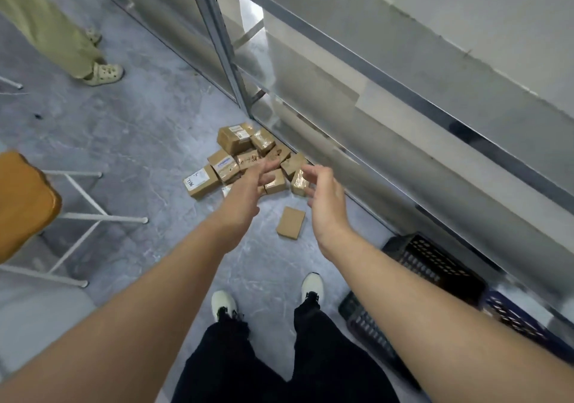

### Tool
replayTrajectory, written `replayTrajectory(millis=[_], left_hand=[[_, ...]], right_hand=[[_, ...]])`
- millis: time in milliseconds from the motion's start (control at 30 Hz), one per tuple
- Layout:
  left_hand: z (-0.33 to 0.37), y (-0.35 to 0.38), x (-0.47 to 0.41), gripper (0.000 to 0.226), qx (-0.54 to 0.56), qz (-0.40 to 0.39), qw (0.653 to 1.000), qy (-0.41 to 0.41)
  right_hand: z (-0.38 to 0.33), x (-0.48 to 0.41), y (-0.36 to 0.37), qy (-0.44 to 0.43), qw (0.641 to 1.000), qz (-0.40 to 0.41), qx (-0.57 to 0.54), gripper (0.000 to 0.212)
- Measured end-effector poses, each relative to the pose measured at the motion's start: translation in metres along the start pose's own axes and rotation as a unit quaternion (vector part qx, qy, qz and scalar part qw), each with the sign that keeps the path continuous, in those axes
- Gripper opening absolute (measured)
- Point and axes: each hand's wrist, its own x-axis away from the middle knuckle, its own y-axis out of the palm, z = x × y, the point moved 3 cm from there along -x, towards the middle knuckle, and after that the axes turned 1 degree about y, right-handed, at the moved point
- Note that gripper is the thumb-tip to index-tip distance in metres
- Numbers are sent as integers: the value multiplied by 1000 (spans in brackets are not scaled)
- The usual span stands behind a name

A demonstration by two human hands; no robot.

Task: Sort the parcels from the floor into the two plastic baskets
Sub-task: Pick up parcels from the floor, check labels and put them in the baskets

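Our black basket (435,266) and blue basket (515,317) sit on the floor (139,129) along the shelf (223,45), contents unclear. The parcel pile (236,154) lies at its post. Our left hand (245,194) and right hand (323,197) hover there, fingers apart, empty. One flat parcel (291,223) points lengthwise toward the pile.

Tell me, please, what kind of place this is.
Probably a storeroom or a parcel sorting room. A heap of taped cardboard parcels lies on the bare grey floor, next to metal shelving, and plastic baskets stand close by.
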Motion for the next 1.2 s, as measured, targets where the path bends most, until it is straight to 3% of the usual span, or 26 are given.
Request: replayTrajectory(millis=[100,200,367,500,767,900,1200], left_hand=[[0,-10,-38,46,-14,-11,1000,-13],[-6,-21,-79,47,-31,-42,998,-25],[-27,-42,-152,54,-45,-103,992,-57],[-55,-54,-205,44,-45,-124,988,-76],[-140,-34,-297,38,-60,-83,987,-127],[-205,-19,-339,38,-60,-71,984,-150],[-324,7,-437,35,-80,-38,980,-181]], right_hand=[[7,-30,16,25,999,16,17,51],[19,-58,31,44,998,42,22,38],[63,-105,62,94,990,103,6,38],[100,-144,84,133,976,167,-36,54],[185,-237,86,187,965,178,-44,60],[256,-290,77,214,963,160,-41,42],[392,-391,53,267,951,155,-1,40]])
